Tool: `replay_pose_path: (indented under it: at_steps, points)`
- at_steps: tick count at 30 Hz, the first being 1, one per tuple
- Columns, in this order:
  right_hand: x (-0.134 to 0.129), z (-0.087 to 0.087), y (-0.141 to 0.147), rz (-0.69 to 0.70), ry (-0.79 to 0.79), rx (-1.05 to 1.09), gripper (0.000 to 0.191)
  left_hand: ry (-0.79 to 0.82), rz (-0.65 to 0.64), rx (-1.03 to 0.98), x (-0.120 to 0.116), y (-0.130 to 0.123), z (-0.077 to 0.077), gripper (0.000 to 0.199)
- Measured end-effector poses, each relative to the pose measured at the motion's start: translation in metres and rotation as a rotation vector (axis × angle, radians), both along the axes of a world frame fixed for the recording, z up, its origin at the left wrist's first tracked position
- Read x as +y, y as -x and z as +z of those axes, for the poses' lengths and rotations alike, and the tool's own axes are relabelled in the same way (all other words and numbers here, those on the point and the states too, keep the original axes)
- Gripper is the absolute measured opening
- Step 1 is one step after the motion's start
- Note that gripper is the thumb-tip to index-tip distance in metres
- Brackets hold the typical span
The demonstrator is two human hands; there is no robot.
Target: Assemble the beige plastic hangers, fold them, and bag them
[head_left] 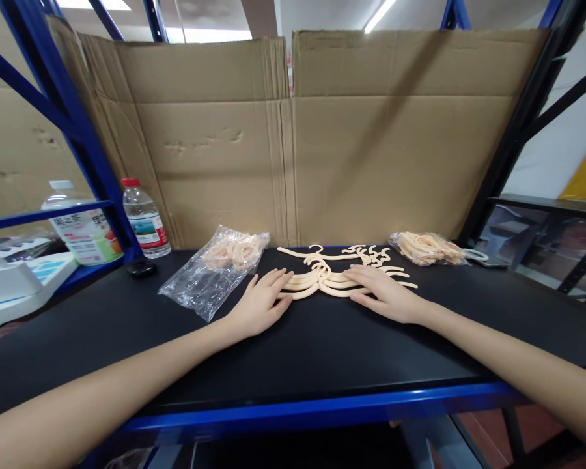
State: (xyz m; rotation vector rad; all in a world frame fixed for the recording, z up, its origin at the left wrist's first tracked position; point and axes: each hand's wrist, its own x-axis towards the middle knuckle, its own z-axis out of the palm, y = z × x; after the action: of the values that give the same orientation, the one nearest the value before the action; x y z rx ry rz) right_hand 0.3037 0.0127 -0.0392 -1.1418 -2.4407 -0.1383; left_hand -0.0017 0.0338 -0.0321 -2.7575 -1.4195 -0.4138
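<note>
Several cream-coloured hangers [319, 281] lie nested together on the black tabletop, their hooks bunched at the middle. My left hand [261, 303] rests flat on their left arms, fingers stretched out and slightly apart. On the right arms lies my right hand [388, 293], also flat with fingers extended. Some of the hangers' ends are hidden beneath both hands. Behind them is another cream hanger [317, 255], with a cluster of small curved hook pieces [371, 254] at its right.
A clear plastic bag [209, 273] with cream pieces lies at left, and a second wrapped bundle [427, 249] at back right. A water bottle [145, 221] and a black object [141, 268] stand near the blue frame. Cardboard [215, 150] walls the back.
</note>
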Motion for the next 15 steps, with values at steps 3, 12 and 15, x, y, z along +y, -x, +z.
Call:
replay_pose_path:
  at_steps: [3, 12, 15]
  points:
    - [0.0012, -0.0011, -0.0011, -0.003, 0.006, -0.006, 0.046, -0.005, -0.008, -0.004, -0.0004, 0.0001, 0.0001, 0.05]
    - [0.0001, 0.0014, -0.001, 0.033, -0.031, 0.043, 0.039, -0.075, -0.024, -0.076, -0.001, 0.0024, -0.0022, 0.043]
    - [0.0009, 0.0022, -0.001, 0.041, -0.06, 0.065, 0.036, -0.126, -0.076, -0.177, 0.0023, 0.0024, -0.0027, 0.041]
